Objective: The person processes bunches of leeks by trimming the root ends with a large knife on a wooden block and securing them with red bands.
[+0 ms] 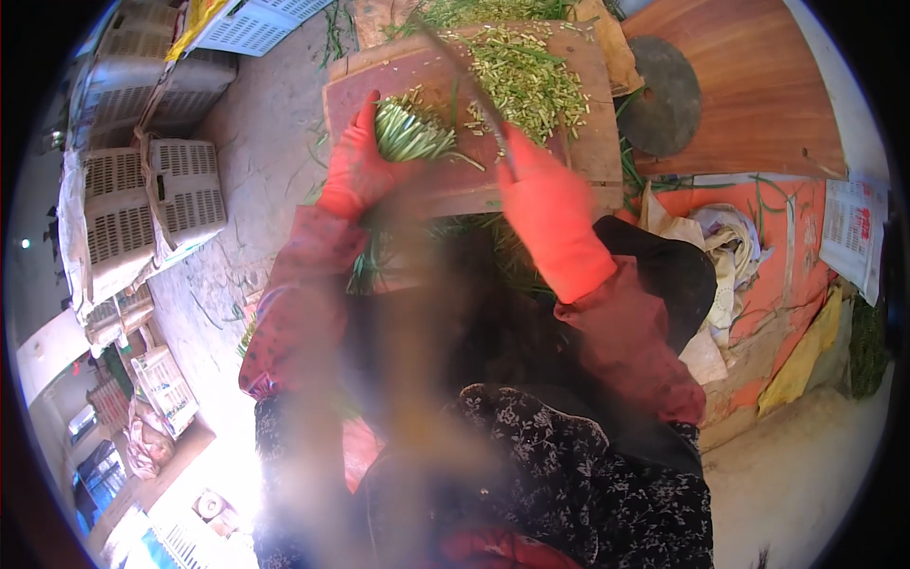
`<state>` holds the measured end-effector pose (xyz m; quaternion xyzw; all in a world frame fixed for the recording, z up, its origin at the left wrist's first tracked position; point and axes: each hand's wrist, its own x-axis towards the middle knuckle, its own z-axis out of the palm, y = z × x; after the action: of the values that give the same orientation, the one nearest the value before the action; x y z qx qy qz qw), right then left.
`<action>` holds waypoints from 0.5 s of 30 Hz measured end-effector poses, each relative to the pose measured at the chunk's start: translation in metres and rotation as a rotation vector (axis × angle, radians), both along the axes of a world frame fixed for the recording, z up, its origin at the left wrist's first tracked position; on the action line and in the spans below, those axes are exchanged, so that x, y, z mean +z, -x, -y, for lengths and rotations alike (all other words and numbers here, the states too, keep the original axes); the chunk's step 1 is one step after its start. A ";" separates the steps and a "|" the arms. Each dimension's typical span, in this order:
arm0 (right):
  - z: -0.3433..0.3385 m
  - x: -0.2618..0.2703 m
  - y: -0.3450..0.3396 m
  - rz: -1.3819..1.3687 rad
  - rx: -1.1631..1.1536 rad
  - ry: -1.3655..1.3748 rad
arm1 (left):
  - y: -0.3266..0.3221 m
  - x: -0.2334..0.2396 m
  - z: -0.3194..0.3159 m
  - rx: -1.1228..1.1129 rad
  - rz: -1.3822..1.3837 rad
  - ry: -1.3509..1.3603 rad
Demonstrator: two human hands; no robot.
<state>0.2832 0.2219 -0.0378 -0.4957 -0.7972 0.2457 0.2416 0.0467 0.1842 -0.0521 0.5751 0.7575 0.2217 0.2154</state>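
My left hand, in an orange-red rubber glove, holds a bundle of green stalks with its pale cut ends facing right. The bundle lies on a reddish cutting board. My right hand, gloved the same way and blurred, grips a long blade raised over the board, between the bundle and a heap of short chopped stalk pieces. The blade's full shape is blurred. Long green leaves hang below the board's near edge, partly hidden by my arms.
Perforated plastic crates are stacked at the left, and a blue crate stands at upper left. Right of the board are a wooden panel with a dark round disc, crumpled cloth and orange sheeting.
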 end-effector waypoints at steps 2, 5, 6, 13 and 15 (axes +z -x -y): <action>0.007 0.002 0.012 0.090 0.228 0.080 | -0.006 0.014 0.000 0.040 0.097 0.046; 0.001 0.000 0.013 0.100 0.193 0.101 | -0.005 0.010 0.003 0.081 0.228 -0.001; -0.002 0.002 0.014 0.024 0.107 0.082 | -0.002 0.006 0.005 0.080 0.260 -0.095; 0.008 -0.010 0.020 0.097 0.167 0.072 | 0.007 0.002 0.007 0.026 -0.014 -0.006; 0.000 0.009 0.008 0.021 0.064 0.114 | 0.001 0.006 0.001 -0.007 -0.260 0.169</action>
<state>0.2748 0.2215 -0.0292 -0.4855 -0.7998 0.2932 0.1966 0.0460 0.1829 -0.0463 0.5815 0.7929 0.0798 0.1639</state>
